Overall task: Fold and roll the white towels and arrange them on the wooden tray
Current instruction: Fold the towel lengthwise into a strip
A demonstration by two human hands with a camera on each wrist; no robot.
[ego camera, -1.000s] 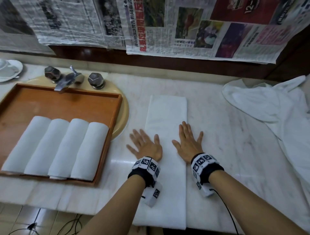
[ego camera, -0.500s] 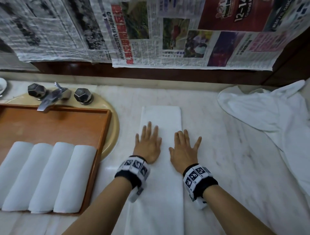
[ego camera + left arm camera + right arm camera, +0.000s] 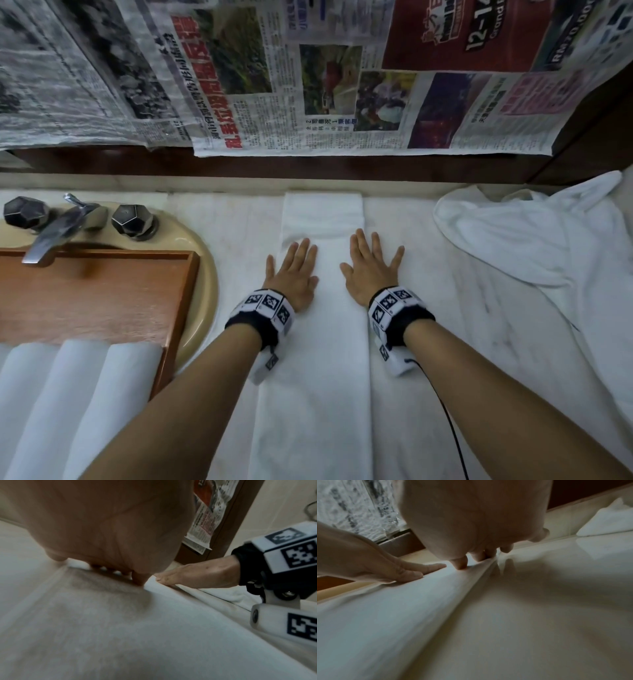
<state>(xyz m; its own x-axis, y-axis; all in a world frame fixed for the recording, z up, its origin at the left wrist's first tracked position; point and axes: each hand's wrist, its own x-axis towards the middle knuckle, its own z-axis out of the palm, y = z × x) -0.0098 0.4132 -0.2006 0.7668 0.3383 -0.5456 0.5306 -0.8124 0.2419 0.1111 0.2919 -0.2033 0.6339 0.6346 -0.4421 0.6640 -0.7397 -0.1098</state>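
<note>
A pale marble counter [image 3: 479, 342] is running across the room in dim light. Newspaper sheets [image 3: 308, 85] are hanging over a dark wooden wall panel [image 3: 308, 168] behind it. A metal faucet [image 3: 51, 233] is standing over a cream basin [image 3: 202, 274].

Head downward; wrist views low, close.

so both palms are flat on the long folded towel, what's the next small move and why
Probably slide both palms on to the far end, then start rolling. The left hand and right hand lie flat midway along the folded towel, which is a long strip, unrolled, while rolled towels already sit in the wooden tray.
</note>
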